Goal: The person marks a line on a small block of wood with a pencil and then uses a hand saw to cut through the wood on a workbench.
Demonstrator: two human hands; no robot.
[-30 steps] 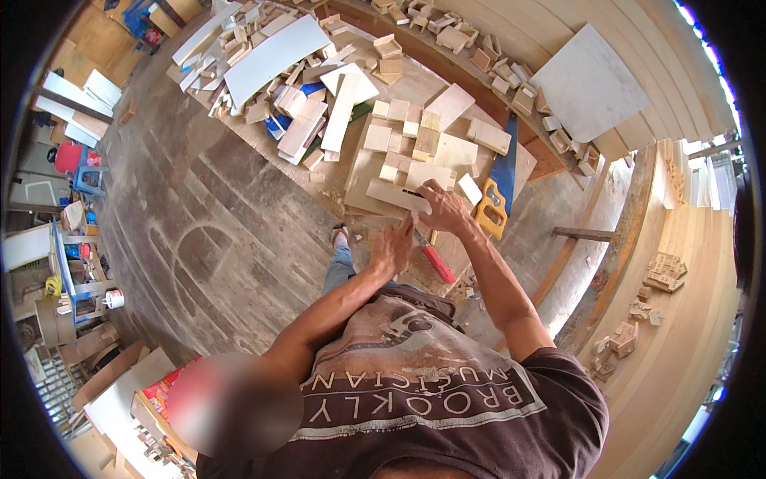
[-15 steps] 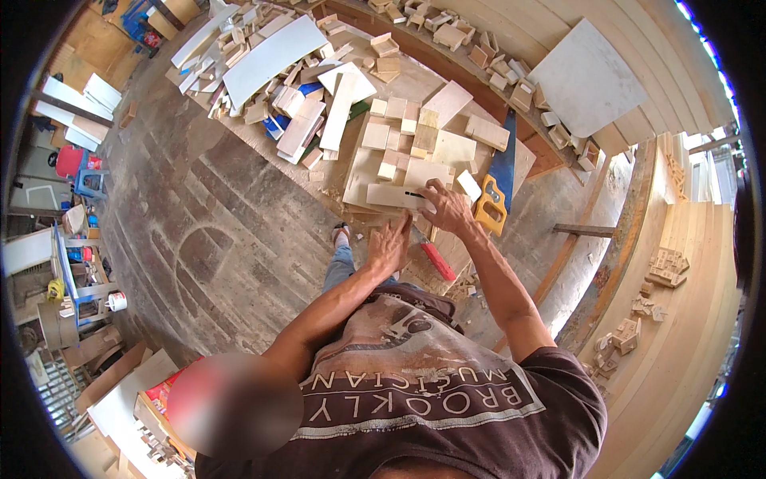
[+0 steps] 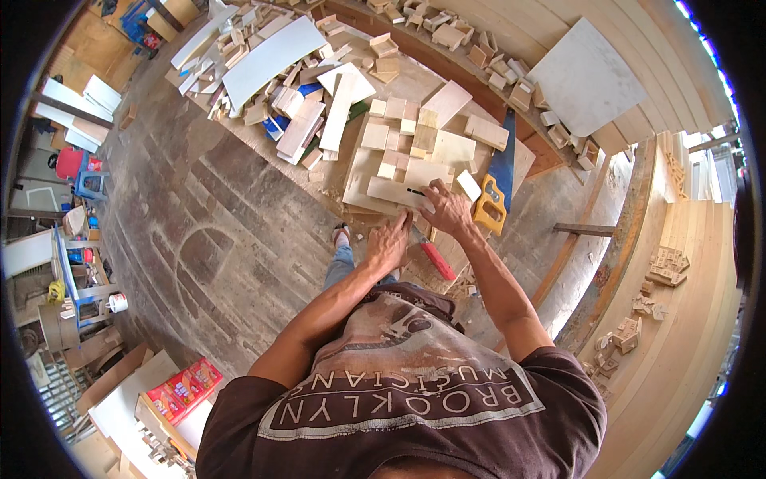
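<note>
On the wooden workbench, my right hand [image 3: 448,209] is closed with a slim black pencil-like stick [image 3: 416,191] at its fingertips. The stick lies over a pale wooden strip [image 3: 386,189] on a flat board [image 3: 357,180]. My left hand [image 3: 388,243] is just below, its fingers stretched towards the near edge of the wood, close to the right fingertips. Whether it grips a small piece there is hidden. Several wooden blocks [image 3: 375,136] sit on the board beyond my hands. A red-handled tool [image 3: 437,261] lies below my right hand.
Right of the board lies a handsaw [image 3: 491,203] with a yellow handle. Offcuts and a white curved panel [image 3: 273,64] are piled at the far left. Small wooden assemblies [image 3: 451,34] line the far ledge. Long planks [image 3: 692,319] run along the right. Red packets [image 3: 185,389] show at lower left.
My left hand has shifted slightly up and left; my right hand has barely moved. The blurred round shape at lower left is gone, showing my left sleeve and the red packets.
</note>
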